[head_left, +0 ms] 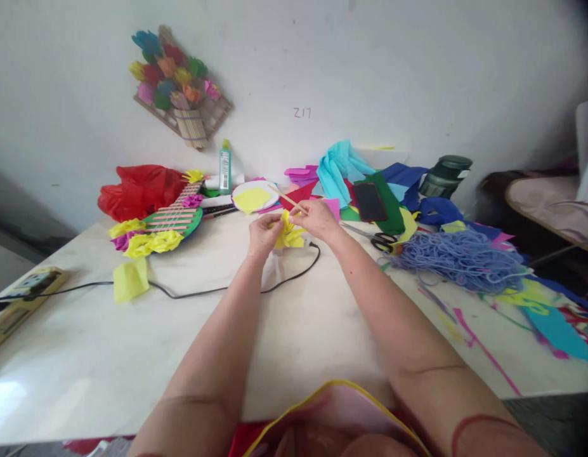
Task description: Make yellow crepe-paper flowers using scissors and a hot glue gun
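My left hand and my right hand meet over the middle of the white table. Both are closed on a crumpled yellow paper flower held between them. My right hand also pinches a thin wooden stick that slants up and to the left from the flower. A black cable curves across the table just below the hands.
A craft piece with yellow paper flowers and a red bag lie at the left. A white plate, a green bottle, a phone, scissors, purple yarn and coloured paper scraps crowd the back and right. A loose yellow sheet lies front left.
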Action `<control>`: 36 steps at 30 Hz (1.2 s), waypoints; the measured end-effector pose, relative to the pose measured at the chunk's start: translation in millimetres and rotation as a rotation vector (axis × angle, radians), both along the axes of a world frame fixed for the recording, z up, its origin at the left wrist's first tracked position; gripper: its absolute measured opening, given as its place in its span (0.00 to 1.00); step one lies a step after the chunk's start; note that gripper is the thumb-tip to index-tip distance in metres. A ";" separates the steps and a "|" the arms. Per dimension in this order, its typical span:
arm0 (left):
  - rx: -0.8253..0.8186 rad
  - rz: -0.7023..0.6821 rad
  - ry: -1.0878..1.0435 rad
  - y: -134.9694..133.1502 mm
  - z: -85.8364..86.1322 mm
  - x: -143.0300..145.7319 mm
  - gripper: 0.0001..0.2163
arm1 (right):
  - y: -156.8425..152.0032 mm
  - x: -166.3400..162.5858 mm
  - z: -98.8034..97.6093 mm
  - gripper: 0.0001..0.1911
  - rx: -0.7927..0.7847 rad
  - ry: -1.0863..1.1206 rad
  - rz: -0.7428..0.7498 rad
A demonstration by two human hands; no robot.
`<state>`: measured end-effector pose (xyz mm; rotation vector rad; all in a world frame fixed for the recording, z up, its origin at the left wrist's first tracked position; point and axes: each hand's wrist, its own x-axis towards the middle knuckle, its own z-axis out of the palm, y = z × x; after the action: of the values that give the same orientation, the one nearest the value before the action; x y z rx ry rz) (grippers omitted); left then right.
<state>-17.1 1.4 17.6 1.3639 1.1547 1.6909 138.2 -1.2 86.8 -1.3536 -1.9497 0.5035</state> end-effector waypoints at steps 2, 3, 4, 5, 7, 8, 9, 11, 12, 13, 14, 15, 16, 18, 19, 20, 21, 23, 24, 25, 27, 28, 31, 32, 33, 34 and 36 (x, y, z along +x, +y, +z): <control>0.007 -0.003 0.020 -0.5 1.3 1.1 0.13 | -1.9 0.2 1.6 0.09 -0.021 -0.034 -0.023; 0.011 -0.003 0.025 -0.7 1.9 1.6 0.13 | -2.8 0.5 2.6 0.09 -0.030 -0.046 -0.033; 0.012 -0.003 0.027 -1.0 2.4 2.1 0.13 | -3.7 0.9 3.5 0.10 -0.036 -0.054 -0.041; 0.013 -0.004 0.028 -1.1 2.8 2.6 0.13 | -4.6 1.2 4.4 0.10 -0.041 -0.060 -0.046; 0.012 -0.006 0.030 -1.2 3.2 3.2 0.13 | -6.1 1.6 5.9 0.10 -0.046 -0.067 -0.047; 0.012 -0.006 0.032 -1.2 3.1 3.4 0.13 | -6.7 1.6 6.5 0.10 -0.049 -0.071 -0.047; 0.012 -0.006 0.036 -1.1 2.8 3.5 0.14 | -7.2 1.7 7.0 0.10 -0.053 -0.075 -0.047; 0.011 -0.002 0.053 -0.8 2.0 3.5 0.14 | -7.8 1.6 7.5 0.10 -0.063 -0.089 -0.051; 0.011 0.002 0.064 -0.6 1.5 3.5 0.14 | -7.9 1.6 7.5 0.10 -0.067 -0.096 -0.053; 0.011 0.006 0.074 -0.5 1.1 3.5 0.14 | -7.9 1.5 7.5 0.10 -0.068 -0.102 -0.057; 0.012 0.010 0.082 -0.4 0.8 3.5 0.13 | -7.8 1.5 7.3 0.10 -0.066 -0.108 -0.063; 0.014 0.013 0.088 -0.5 0.6 3.7 0.13 | -7.7 1.4 7.1 0.10 -0.066 -0.114 -0.071; 0.016 0.016 0.092 -0.7 0.7 3.9 0.13 | -7.4 1.3 6.8 0.10 -0.065 -0.120 -0.079; 0.015 0.016 0.097 -1.4 1.2 4.5 0.12 | -6.7 1.1 6.0 0.10 -0.070 -0.129 -0.093; 0.013 0.012 0.098 -1.8 1.5 4.8 0.12 | -6.1 1.0 5.4 0.10 -0.071 -0.132 -0.098; 0.010 0.009 0.098 -2.3 1.9 5.1 0.12 | -5.6 0.9 4.8 0.10 -0.069 -0.133 -0.101; 0.007 0.005 0.097 -2.6 2.2 5.4 0.12 | -5.0 0.7 4.0 0.10 -0.066 -0.132 -0.105; 0.001 0.007 0.094 -3.1 2.5 5.8 0.13 | -3.8 0.3 2.5 0.11 -0.060 -0.135 -0.118; -0.002 0.011 0.092 -3.3 2.4 6.0 0.13 | -3.4 0.1 1.8 0.11 -0.057 -0.139 -0.126; -0.005 0.013 0.089 -3.4 2.4 6.1 0.13 | -3.1 -0.2 1.2 0.11 -0.057 -0.144 -0.133; -0.009 0.006 0.080 -3.9 2.3 6.2 0.13 | -3.1 -0.7 0.6 0.11 -0.059 -0.154 -0.140; -0.011 0.000 0.075 -4.2 2.4 6.3 0.13 | -3.4 -1.0 0.6 0.10 -0.063 -0.158 -0.139; -0.004 0.002 0.081 -5.3 3.3 6.8 0.12 | -5.1 -1.4 1.6 0.10 -0.074 -0.167 -0.131; 0.000 0.008 0.087 -5.4 3.7 7.1 0.12 | -5.6 -1.5 2.0 0.10 -0.076 -0.171 -0.131; 0.002 0.013 0.091 -5.5 3.9 7.3 0.11 | -6.0 -1.5 2.3 0.10 -0.079 -0.176 -0.131; 0.002 0.017 0.092 -5.3 4.1 7.6 0.12 | -6.2 -1.5 2.4 0.10 -0.081 -0.180 -0.133; -0.003 0.020 0.086 -4.7 4.0 8.0 0.12 | -6.0 -1.6 2.0 0.11 -0.083 -0.185 -0.143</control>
<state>-9.1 -3.3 21.6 1.4404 1.2224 1.6578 136.6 -7.2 88.8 -1.6287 -1.9777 0.4065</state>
